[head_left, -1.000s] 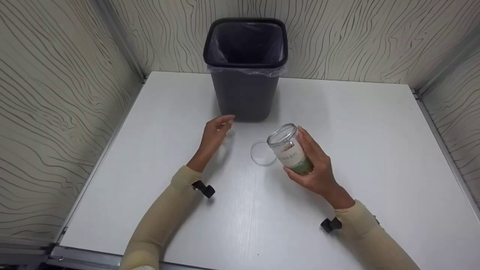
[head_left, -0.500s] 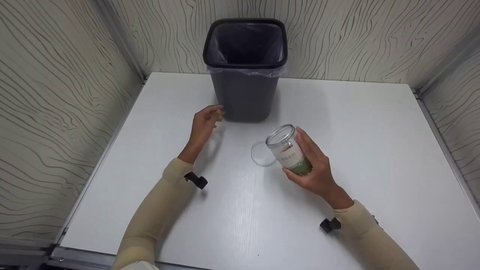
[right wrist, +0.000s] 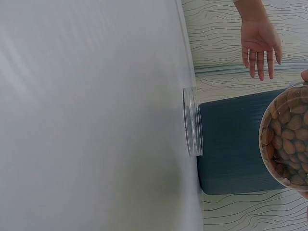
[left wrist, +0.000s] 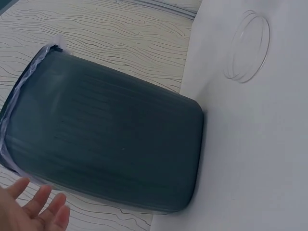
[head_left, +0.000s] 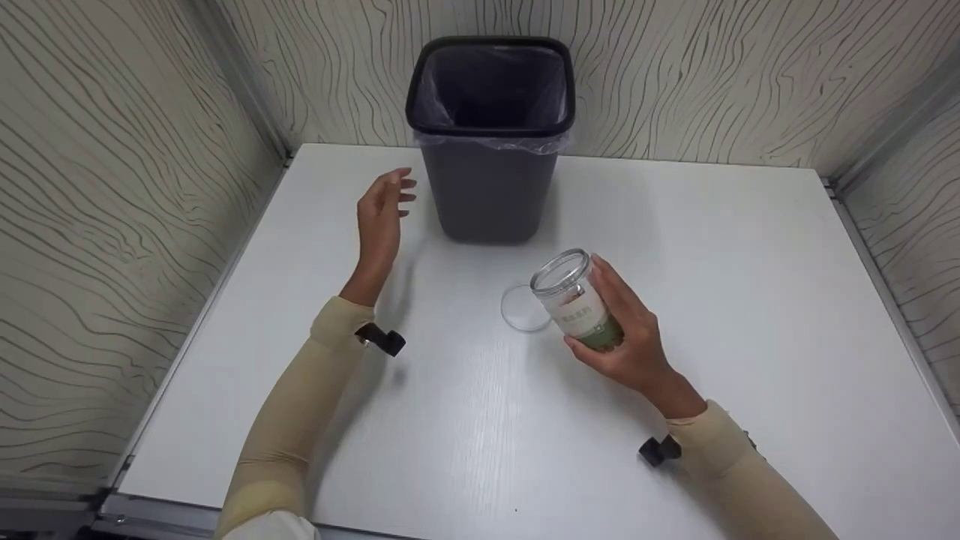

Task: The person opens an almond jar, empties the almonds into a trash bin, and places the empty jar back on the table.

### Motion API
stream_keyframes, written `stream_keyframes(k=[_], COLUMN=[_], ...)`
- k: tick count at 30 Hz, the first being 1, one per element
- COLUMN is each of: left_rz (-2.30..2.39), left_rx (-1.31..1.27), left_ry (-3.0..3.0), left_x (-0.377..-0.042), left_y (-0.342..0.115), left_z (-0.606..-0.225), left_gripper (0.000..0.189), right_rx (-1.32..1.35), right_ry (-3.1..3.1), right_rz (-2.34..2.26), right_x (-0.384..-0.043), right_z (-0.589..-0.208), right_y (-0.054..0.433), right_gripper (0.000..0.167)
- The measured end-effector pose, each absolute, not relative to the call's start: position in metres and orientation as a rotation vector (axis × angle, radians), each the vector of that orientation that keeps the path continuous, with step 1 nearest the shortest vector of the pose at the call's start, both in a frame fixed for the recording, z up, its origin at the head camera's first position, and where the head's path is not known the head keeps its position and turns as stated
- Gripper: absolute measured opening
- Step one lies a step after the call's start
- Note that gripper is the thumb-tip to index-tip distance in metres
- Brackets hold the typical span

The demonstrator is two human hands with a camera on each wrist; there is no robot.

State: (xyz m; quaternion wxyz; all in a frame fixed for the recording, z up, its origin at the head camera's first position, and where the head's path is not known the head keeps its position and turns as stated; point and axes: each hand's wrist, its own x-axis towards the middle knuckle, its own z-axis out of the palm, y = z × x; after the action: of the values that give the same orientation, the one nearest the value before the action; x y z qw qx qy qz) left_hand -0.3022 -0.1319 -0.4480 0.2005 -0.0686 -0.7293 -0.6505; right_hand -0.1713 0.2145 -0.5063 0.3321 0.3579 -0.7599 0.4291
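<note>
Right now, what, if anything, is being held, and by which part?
The right hand grips the jar by its labelled side; the left hand holds nothing.

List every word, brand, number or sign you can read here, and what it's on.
Jar in the right hand: a row of characters on its white label, too blurred to read.
Green band below: a small pale mark, too small to make out.
Bin and clear lid: no text visible.

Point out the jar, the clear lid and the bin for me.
Jar [head_left: 580, 313]: head view, on its label.
Lid [left wrist: 248, 47]: left wrist view, middle of its clear disc.
Bin [head_left: 491, 191]: head view, on its front wall.
</note>
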Motion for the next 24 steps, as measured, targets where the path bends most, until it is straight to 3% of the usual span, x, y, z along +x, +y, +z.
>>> stream_keyframes(k=[24], left_rz=[-1.705], left_rx=[-0.385], left_ry=[-1.976], left_x=[-0.326], left_y=[-0.131], left_z=[-0.392], left_gripper=[0.044], right_rx=[0.945], right_ry=[-1.983], right_rz=[1.116], right_x=[-0.175], right_z=[-0.512], right_y=[0.216], right_gripper=[0.093])
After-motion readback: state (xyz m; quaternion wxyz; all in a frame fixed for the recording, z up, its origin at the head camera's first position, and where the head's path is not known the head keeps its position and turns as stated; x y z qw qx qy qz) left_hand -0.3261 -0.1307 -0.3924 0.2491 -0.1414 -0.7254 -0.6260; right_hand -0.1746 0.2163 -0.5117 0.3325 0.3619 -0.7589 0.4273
